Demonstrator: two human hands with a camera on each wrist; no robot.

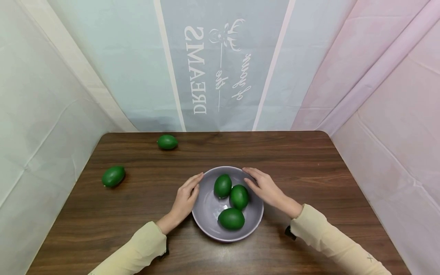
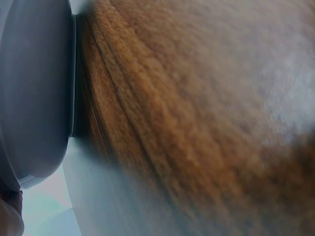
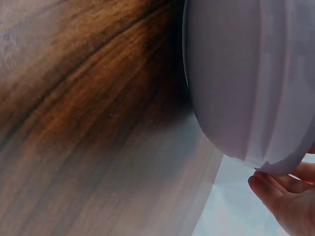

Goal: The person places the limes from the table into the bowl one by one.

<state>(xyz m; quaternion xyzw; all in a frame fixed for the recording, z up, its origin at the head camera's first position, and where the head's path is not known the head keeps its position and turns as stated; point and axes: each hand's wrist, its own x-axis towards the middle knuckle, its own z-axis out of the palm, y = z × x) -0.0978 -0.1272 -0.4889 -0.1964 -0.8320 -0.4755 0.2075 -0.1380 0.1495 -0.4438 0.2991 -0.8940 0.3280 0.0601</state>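
Left hand (image 1: 185,198) lies along the left side of the bowl (image 1: 206,218), its fingers straight and touching the rim rather than curled round it; the right hand (image 1: 269,190) lies along the far right side, fingers likewise stretched out, their tips against the rim in the right wrist view. Between the two hands the grey bowl sits upright on the table, near its front middle. Inside are three limes close together: one to the far side (image 1: 222,186), one right of centre (image 1: 239,197), one nearest the person (image 1: 231,219). Pale yellow sleeves (image 1: 141,244) cover both forearms. Well apart from the bowl, two more limes rest on the dark wood table (image 1: 292,152): one by the back edge (image 1: 167,142), one by the left edge (image 1: 113,176). Behind hangs a cloth (image 1: 220,118) with white lettering and a deer's head
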